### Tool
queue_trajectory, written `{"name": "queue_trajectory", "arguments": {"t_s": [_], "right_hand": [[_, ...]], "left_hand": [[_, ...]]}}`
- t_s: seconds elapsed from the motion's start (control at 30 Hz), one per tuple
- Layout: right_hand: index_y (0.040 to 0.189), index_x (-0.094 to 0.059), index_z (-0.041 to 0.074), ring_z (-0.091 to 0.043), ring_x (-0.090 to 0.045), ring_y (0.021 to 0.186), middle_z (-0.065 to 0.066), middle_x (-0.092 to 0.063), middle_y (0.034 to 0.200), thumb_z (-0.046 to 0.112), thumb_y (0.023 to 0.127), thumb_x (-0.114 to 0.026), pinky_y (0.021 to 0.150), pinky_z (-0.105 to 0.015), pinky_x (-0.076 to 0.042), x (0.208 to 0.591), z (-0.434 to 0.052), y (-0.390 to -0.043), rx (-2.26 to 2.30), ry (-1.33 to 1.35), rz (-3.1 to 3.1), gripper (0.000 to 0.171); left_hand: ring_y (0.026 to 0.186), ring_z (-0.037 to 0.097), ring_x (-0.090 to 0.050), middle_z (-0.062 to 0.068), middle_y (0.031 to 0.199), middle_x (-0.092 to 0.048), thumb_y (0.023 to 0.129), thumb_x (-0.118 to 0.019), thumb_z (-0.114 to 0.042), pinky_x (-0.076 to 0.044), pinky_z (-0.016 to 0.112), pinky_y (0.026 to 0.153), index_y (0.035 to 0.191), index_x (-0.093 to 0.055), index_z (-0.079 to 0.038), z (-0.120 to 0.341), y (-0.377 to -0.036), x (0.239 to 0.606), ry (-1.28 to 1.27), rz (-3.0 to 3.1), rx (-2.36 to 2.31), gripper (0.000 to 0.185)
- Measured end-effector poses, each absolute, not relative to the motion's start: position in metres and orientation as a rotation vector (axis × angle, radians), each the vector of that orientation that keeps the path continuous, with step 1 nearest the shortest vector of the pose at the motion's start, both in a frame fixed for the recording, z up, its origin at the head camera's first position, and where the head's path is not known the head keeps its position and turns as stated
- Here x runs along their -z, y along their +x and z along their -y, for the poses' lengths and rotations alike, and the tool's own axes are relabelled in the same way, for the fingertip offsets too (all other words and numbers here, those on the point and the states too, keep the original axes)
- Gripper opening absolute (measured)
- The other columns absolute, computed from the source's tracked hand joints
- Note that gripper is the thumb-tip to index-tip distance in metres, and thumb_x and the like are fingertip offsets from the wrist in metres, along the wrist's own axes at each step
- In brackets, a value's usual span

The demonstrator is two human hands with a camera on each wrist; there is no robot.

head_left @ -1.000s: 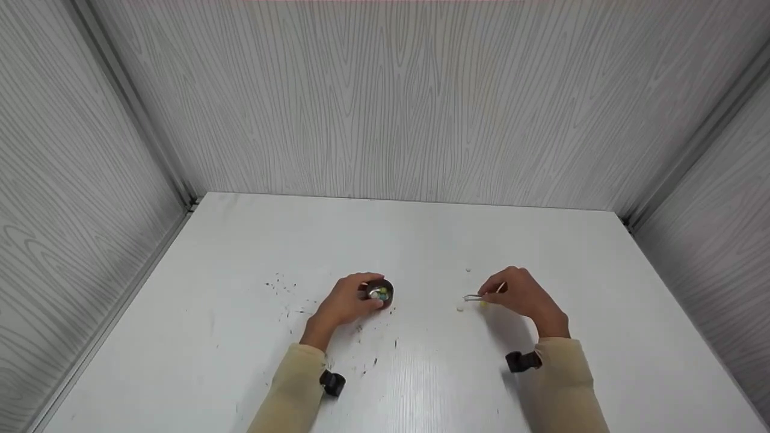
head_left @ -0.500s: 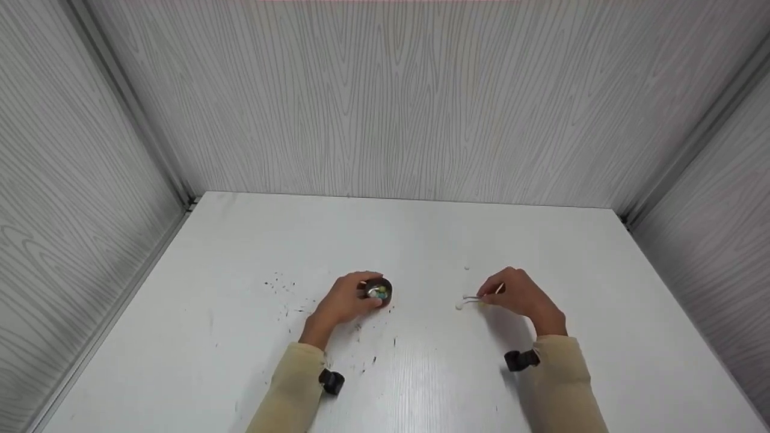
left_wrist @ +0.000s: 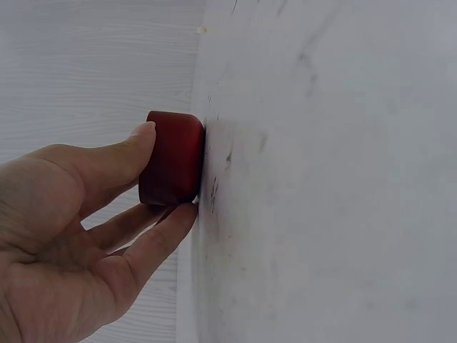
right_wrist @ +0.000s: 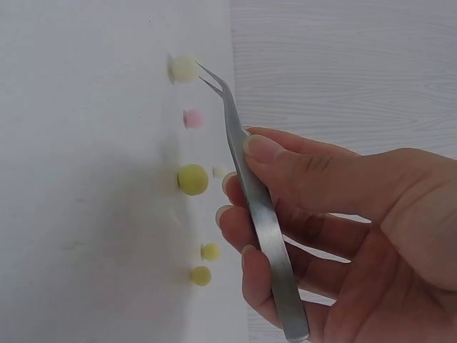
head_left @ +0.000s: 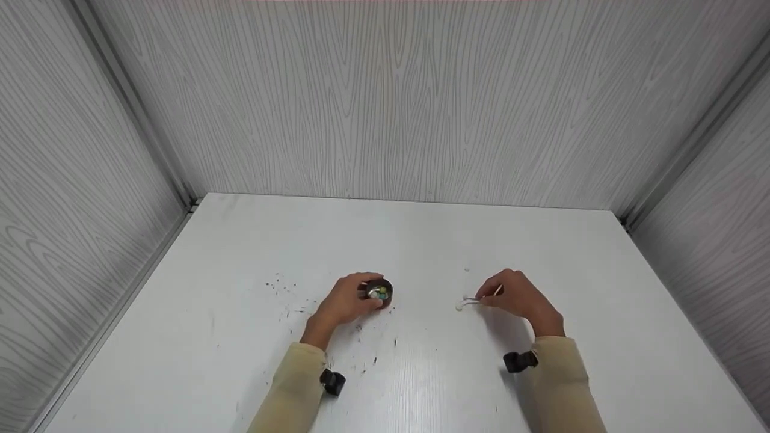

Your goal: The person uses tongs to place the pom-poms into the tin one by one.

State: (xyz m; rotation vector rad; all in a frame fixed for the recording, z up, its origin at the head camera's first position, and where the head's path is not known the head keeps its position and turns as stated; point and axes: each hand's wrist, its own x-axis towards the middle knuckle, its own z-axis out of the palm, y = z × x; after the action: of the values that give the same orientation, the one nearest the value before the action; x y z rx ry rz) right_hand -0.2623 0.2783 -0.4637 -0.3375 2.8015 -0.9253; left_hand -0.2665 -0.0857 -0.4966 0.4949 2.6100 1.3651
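Gripping small red cup (left_wrist: 171,158), lower centre of head view: left hand (head_left: 348,299), likely steadying it. Right hand (head_left: 516,296) pinches bent-tip tweezers (right_wrist: 263,216), probably for precision, tips beside pale ball (right_wrist: 186,69), upper left of right-wrist view.

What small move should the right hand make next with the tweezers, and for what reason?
Probably, the right hand should ease the tweezers slightly forward around the pale ball, because their tips stand apart right at its edge, and no grip on it is visible yet.
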Motion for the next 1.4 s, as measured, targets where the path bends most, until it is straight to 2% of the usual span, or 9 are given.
{"name": "queue_trajectory", "arguments": {"t_s": [0.97, 1.4], "right_hand": [[0.094, -0.084, 0.009, -0.015, -0.064, 0.077, -0.009, -0.080, 0.098, 0.004, 0.090, -0.076, 0.068, -0.027, -0.052, 0.462, -0.277, -0.263, 0.963, -0.459, -2.839, 0.010], [0.096, -0.084, 0.010, -0.015, -0.063, 0.084, -0.009, -0.079, 0.100, 0.004, 0.092, -0.076, 0.072, -0.025, -0.051, 0.456, -0.265, -0.260, 0.995, -0.502, -2.881, 0.011]], "left_hand": [[0.131, 0.040, -0.060, 0.020, 0.144, -0.059, 0.095, -0.074, -0.008, -0.051, 0.052, 0.110, 0.143, -0.060, -0.008, 0.085, -0.266, 0.495, 0.473, -2.618, -1.350, 0.050], [0.132, 0.042, -0.060, 0.022, 0.146, -0.057, 0.094, -0.074, -0.007, -0.051, 0.053, 0.110, 0.143, -0.060, -0.007, 0.085, -0.267, 0.497, 0.466, -2.603, -1.366, 0.051]]}}
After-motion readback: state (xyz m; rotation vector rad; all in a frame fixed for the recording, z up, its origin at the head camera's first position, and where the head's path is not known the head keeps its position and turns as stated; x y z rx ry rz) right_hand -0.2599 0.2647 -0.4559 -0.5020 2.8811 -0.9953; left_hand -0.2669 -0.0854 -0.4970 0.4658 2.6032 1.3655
